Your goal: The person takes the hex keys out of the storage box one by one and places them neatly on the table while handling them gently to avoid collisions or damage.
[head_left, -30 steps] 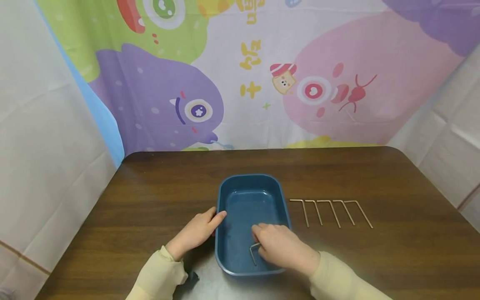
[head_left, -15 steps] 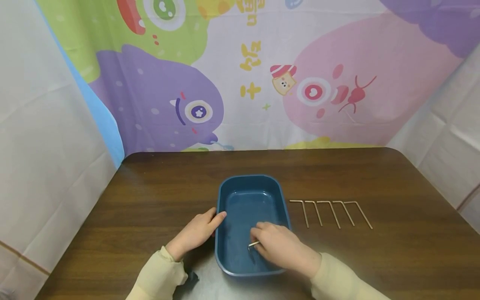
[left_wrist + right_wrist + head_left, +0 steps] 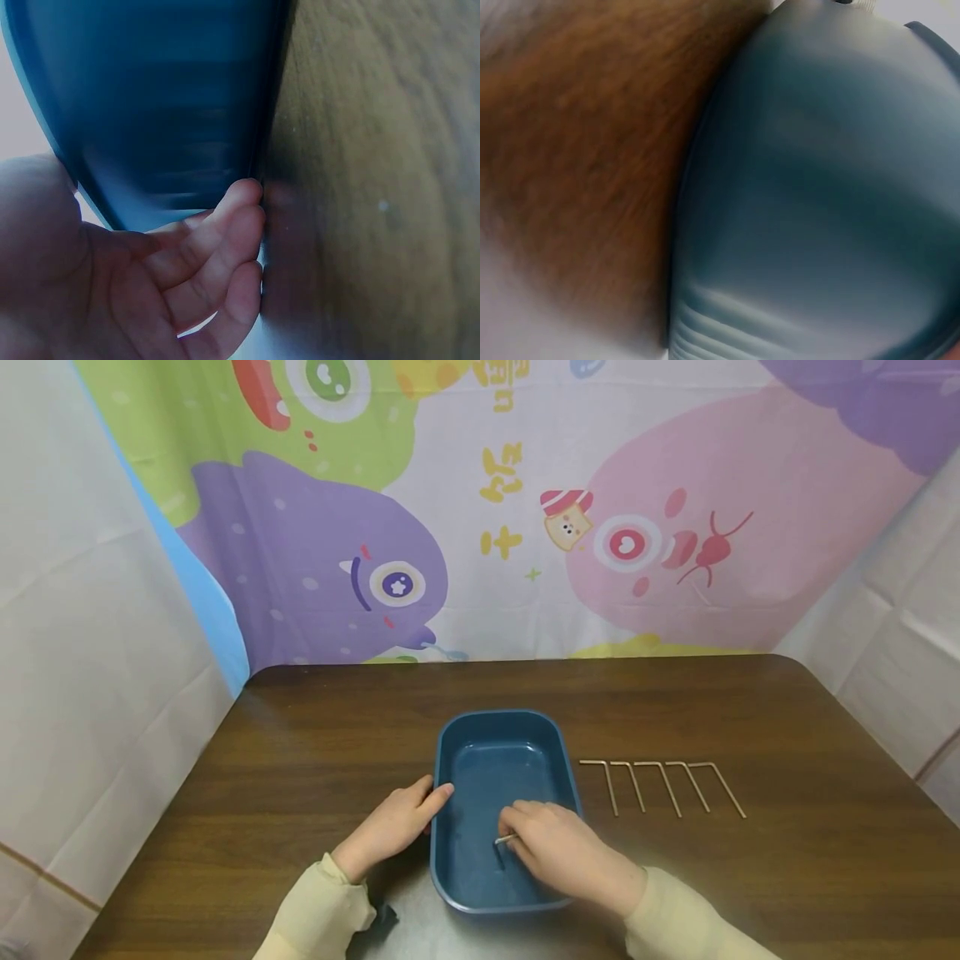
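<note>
A blue rectangular tray [image 3: 487, 760] stands on the brown table. My left hand [image 3: 397, 822] grips its left side, the thumb over the rim and the other fingers along the outer wall. In the left wrist view the fingertips of that hand [image 3: 202, 270] come down to the tabletop beside the tray wall [image 3: 165, 97]. Inside the tray, toward its near right part, my right hand [image 3: 558, 847] pinches an L-shaped hex key [image 3: 506, 840]. Part of the key is hidden by the fingers. The right wrist view shows the tray's outer wall [image 3: 817, 187] but not the held key.
Several more L-shaped hex keys [image 3: 667, 785] lie in a row on the table [image 3: 315, 735], right of the tray. A printed cartoon cloth [image 3: 510, 527] hangs along the back edge. Pale cloth [image 3: 97, 610] hangs at both sides.
The right hand has shifted slightly up and left inside the tray, turning the hex key so its visible part has changed angle. The left hand and the tray keep their places.
</note>
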Tool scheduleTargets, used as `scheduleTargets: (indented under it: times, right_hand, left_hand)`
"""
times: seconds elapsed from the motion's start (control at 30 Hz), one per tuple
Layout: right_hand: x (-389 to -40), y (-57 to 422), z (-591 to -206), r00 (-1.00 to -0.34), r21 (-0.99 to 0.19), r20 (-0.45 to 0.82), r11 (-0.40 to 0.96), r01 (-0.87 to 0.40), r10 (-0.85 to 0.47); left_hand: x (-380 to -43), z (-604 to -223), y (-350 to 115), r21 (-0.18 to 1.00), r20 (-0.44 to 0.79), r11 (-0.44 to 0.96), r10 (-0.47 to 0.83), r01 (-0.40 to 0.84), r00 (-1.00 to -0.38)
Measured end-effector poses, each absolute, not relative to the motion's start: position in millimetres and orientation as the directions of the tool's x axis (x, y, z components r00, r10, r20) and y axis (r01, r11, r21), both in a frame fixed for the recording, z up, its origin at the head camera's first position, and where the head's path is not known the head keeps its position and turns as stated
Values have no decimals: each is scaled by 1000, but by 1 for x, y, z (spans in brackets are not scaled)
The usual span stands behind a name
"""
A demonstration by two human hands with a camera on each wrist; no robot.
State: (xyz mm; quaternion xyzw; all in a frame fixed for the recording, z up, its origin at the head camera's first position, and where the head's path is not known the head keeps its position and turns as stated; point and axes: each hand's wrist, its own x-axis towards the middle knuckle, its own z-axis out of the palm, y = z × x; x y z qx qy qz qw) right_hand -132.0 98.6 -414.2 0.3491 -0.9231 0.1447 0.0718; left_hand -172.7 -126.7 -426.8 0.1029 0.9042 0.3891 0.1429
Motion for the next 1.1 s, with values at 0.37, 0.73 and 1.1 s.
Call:
scheduleTargets:
  times: [0.37, 0.73, 1.1]
  right_hand:
    - [-132, 100, -407, -769, -301, 313, 710, -637, -557]
    - [-132, 104, -403, -769, -359, 451, 697, -620, -453]
    - [-133, 114, -397, -788, -442, 491, 674, -592, -371]
  left_hand:
    - [-173, -427, -127, 732, -178, 676, 304, 81, -936]
    - [-173, -429, -128, 736, -180, 672, 306, 78, -935]
    - [-172, -429, -129, 728, -149, 676, 317, 113, -937]
